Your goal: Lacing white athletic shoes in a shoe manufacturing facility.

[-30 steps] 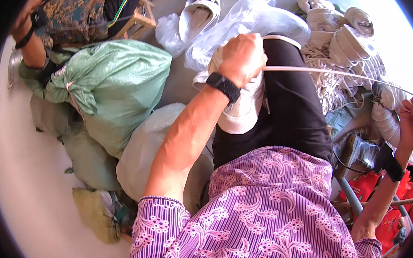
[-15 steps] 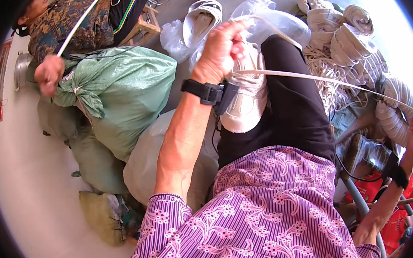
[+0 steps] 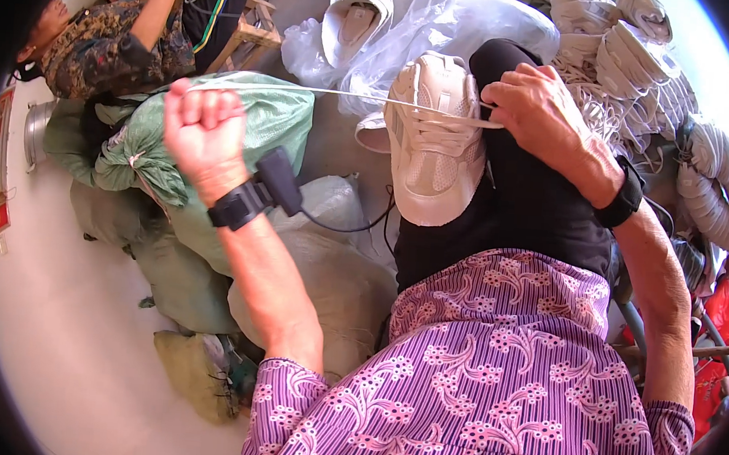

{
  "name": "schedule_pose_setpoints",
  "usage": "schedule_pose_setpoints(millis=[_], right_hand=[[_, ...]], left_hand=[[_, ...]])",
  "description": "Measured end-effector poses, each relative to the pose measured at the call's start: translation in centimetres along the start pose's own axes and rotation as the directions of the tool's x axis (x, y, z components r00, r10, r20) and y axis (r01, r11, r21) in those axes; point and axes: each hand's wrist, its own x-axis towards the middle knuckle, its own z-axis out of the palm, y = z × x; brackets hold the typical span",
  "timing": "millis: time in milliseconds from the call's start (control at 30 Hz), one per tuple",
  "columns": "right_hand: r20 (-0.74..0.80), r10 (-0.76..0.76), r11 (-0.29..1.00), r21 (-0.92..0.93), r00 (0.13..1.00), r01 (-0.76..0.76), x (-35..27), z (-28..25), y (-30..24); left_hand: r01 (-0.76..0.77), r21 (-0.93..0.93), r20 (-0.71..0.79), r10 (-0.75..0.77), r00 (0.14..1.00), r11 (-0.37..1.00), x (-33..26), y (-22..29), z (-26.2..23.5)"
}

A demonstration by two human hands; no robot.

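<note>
A beige and white sneaker (image 3: 433, 160) rests on my dark-trousered lap, toe toward me. Its pale shoelace (image 3: 340, 93) stretches taut from the shoe out to the left, where my left hand (image 3: 207, 128) is closed in a fist around it, well away from the shoe. My right hand (image 3: 549, 126) is at the shoe's right side, just above my knee. Its thumb and fingers are pinched on another part of the lace, which crosses the upper to them.
Green sacks (image 3: 244, 130) lie at my left; a co-worker (image 3: 115, 45) sits beyond. Ahead are a white shoe (image 3: 357, 24) and clear plastic bags (image 3: 446, 30). Bundled pale shoe uppers (image 3: 638, 65) and loose laces lie at the right, with a red bag (image 3: 722, 312) behind my right arm.
My left hand has moved from the shoe out to the left, drawing lace along. My right hand has come in from the far right to the shoe. The co-worker's arm has also shifted.
</note>
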Motion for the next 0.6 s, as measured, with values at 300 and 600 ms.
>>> schedule_pose_setpoints(millis=[300,600], right_hand=[[0.12,0.043,0.999,-0.007,0.992,-0.042,0.3,0.0,-1.1],[0.073,0.054,0.996,-0.069,0.996,-0.049,-0.2,-0.2,-1.3]], left_hand=[[-0.188,0.164,-0.239,0.224,0.945,0.968,-3.0,6.8,-7.0],[-0.193,0.126,-0.3,0.223,0.928,0.973,-7.2,7.6,-12.5]])
